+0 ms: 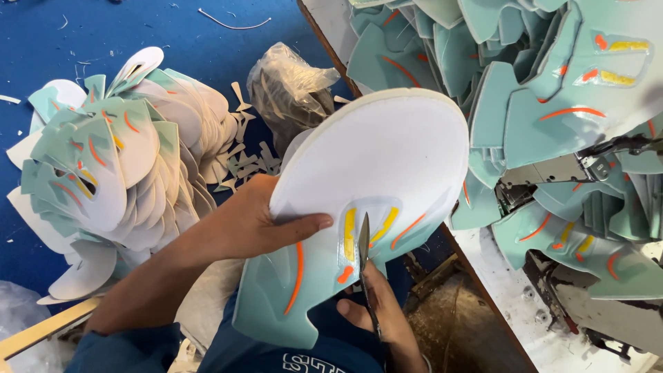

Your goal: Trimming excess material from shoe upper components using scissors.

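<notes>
left grip: my left hand [266, 224] clamps the mint-and-white shoe upper piece [359, 200], thumb on top
right grip: my right hand [376, 311] wraps the scissors [364, 266], blades up against the piece
nearby: cut pieces pile [117, 166] on blue floor [41, 41]

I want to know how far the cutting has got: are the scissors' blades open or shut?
Cannot tell: only one narrow blade of the scissors shows, against the shoe piece.

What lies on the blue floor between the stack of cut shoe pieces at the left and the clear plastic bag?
In the head view, small white offcut scraps lie scattered on the blue floor between the stack and the plastic bag.
</notes>
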